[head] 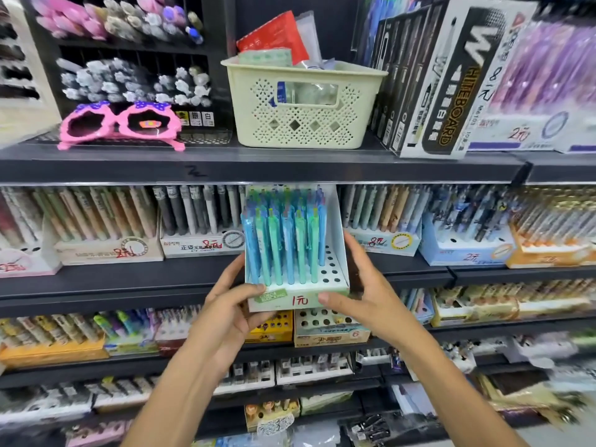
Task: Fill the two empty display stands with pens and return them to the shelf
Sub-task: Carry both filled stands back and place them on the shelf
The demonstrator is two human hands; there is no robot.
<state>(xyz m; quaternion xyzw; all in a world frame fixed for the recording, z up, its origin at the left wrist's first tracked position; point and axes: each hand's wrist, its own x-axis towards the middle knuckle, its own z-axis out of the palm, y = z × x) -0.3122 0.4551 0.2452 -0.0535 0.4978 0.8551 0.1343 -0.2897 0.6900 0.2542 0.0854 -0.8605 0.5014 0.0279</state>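
L hand (229, 304) fingers (258, 289) were curled round the front-left corner of the display stand (337, 233), thumb pressed on its front lip. R hand (358, 285) gripped the right side, thumb (325, 297) on the front lip, other fingers wrapped behind the side wall. Both hands clamped the stand, held in the air in front of the shelf (129, 279), at the gap between neighbouring pen boxes on the middle tier.

Stand: white/pale green card, stepped base w/ round holes, tall back and side walls. Front strip read "COLOR BLOCKING" and a red handwritten "1元". Pens (283, 240), blue and teal/green, stood upright in most holes; approx. two columns of holes at the right side were bare.

Below the hands, another holed stand (322, 321) sat on the lower shelf, holes mostly bare. Cream basket (303, 124) on the upper shelf, directly above.
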